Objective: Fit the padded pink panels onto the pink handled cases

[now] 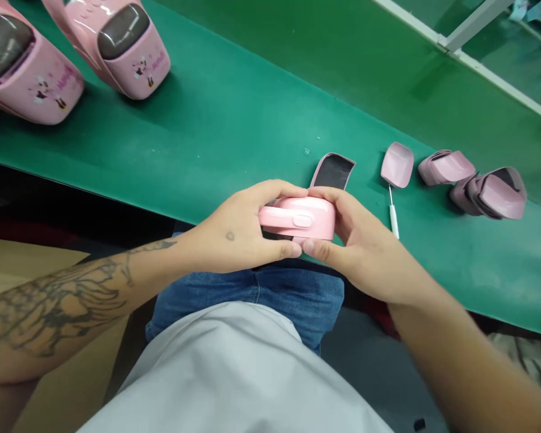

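Both my hands grip a glossy pink plastic part with a handle [320,218], held just above the table's near edge. My left hand [247,228] is closed around its handle side, fingers behind and thumb in front. My right hand [365,246] wraps the other end, its thumb at the lower edge close to my left thumb. My fingers hide much of its far side. Right behind my fingertips lies a curved pink shell with a dark inside [333,171], partly covered by my right hand.
On the green table [234,132], a white-handled screwdriver [394,221] touches a small pink cover [397,165]. Stacked pink covers [446,166] and another stack [502,192] stand at right. Pink containers with dark windows [135,66] stand at far left. A green wall [324,48] rises behind.
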{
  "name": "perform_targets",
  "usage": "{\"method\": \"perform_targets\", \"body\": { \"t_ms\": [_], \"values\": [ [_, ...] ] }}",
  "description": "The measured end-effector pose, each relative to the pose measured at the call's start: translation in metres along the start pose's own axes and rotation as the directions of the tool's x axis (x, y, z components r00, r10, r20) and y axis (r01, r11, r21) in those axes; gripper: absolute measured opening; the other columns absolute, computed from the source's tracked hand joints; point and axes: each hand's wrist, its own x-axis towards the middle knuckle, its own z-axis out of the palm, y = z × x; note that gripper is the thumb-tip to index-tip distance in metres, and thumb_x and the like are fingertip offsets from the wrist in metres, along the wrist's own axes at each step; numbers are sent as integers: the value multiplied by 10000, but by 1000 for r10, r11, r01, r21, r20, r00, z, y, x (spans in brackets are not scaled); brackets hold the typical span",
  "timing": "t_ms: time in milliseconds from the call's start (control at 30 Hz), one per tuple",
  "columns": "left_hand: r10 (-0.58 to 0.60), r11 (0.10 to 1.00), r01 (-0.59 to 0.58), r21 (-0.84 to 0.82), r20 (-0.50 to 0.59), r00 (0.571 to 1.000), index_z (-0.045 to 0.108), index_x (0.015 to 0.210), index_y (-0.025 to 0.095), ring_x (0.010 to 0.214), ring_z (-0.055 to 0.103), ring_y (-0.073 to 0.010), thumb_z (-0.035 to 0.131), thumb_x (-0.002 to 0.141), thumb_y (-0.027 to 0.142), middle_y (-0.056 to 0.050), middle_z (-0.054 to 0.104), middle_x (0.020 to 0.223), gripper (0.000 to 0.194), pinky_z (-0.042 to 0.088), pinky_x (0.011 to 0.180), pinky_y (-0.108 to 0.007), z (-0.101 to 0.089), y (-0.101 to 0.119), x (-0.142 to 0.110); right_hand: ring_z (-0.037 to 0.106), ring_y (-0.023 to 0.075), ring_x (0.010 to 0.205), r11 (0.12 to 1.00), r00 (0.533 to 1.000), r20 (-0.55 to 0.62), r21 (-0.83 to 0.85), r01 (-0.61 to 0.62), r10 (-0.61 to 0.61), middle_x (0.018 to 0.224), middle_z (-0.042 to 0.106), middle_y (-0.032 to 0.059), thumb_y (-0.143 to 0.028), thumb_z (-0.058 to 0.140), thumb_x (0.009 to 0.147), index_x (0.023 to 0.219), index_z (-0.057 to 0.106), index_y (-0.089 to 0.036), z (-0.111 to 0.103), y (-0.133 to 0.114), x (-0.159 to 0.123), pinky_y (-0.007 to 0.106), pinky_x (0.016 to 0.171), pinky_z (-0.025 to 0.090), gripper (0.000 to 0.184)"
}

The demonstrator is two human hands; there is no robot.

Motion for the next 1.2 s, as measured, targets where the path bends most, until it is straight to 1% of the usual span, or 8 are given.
{"method": "perform_targets", "body": {
  "t_ms": [133,233,433,633,867,967,1067,1200],
  "values": [
    [-10,1000,10,15,-24,1000,855,1199,249,1033,734,-334,1005,572,168,-71,805,1162,649,598,938,-396,0,2,0,813,275,978,996,962,267,-82,-42,63,1217,815,24,-404,894,856,1362,670,-307,-22,-15,22,410,746,699,562],
    [-27,998,22,-65,-82,996,869,1075,237,951,722,-309,1006,544,149,-65,806,1059,555,602,914,-388,4,3,0,800,271,899,996,953,291,-47,-70,80,1156,825,8,-355,930,821,1326,706,-326,-22,-21,29,437,722,697,553],
    [-22,987,-2,-160,-152,988,854,1016,202,1031,720,-325,1046,538,175,-91,791,1067,516,564,981,-403,12,0,-1,752,355,1194,992,975,213,-123,-42,68,1382,762,54,-222,874,837,1429,665,-336,-13,-18,18,592,1026,657,639],
    [236,937,-222,269,-18,972,729,1317,179,1145,722,-284,940,779,342,-105,760,1279,601,569,1044,-396,7,-12,-3,609,343,1460,990,947,319,-142,13,33,1589,614,121,-302,725,979,1563,515,-278,-18,-17,20,613,1234,527,622],
    [139,864,-177,472,115,984,570,1461,185,1249,699,-292,943,727,382,-109,681,1435,847,596,1021,-406,-4,-14,-3,547,342,1517,957,918,396,-262,123,-9,1625,553,156,-333,697,1005,1574,461,-227,-25,-30,19,592,1284,475,625],
    [166,850,-199,489,111,980,602,1395,203,1208,711,-279,890,789,412,-89,709,1376,702,595,994,-403,-2,-14,-4,595,365,1454,935,915,403,-317,158,-18,1535,617,167,-303,755,955,1534,488,-217,-19,-32,19,601,1222,534,643],
    [293,807,-300,509,97,951,635,1300,189,1109,725,-257,842,818,373,-89,737,1266,556,590,929,-375,0,-19,-3,576,386,1473,910,920,387,-359,206,-55,1542,601,211,-310,734,965,1553,462,-166,-14,-29,18,632,1225,528,664],
    [531,682,-505,529,116,839,649,1201,154,889,705,-228,794,833,404,-83,732,1036,468,563,757,-342,-2,-33,3,547,401,1506,871,916,380,-398,288,-129,1588,552,257,-346,687,1012,1605,394,-132,-11,-21,15,650,1222,533,695]
  ]
}}
